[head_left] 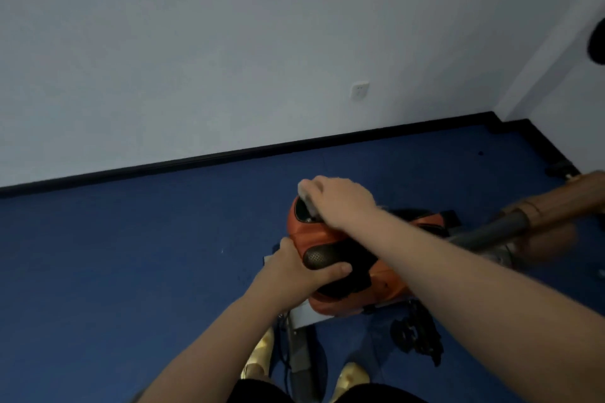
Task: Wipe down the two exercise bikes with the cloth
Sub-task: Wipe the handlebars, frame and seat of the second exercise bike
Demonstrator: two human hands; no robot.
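An orange and black exercise bike (pixel 330 239) stands on the blue floor below me. My left hand (pixel 304 267) grips its near black padded end, thumb over the top. My right hand (pixel 340 203) holds a pale grey cloth (pixel 306 198) and presses it on the far end of the orange body, beside a black panel. Most of the cloth is hidden under my fingers. The bike's grey frame post (pixel 304 357) and a black pedal (pixel 415 335) show underneath. A blurred orange-brown handle (pixel 550 206) on a grey bar reaches out to the right.
A white wall with a socket (pixel 360 91) and black skirting (pixel 229 154) runs behind the bike. The wall turns a corner at the far right. My feet in gold shoes (pixel 352 378) stand either side of the frame post. A dark round object (pixel 597 42) shows at the right edge.
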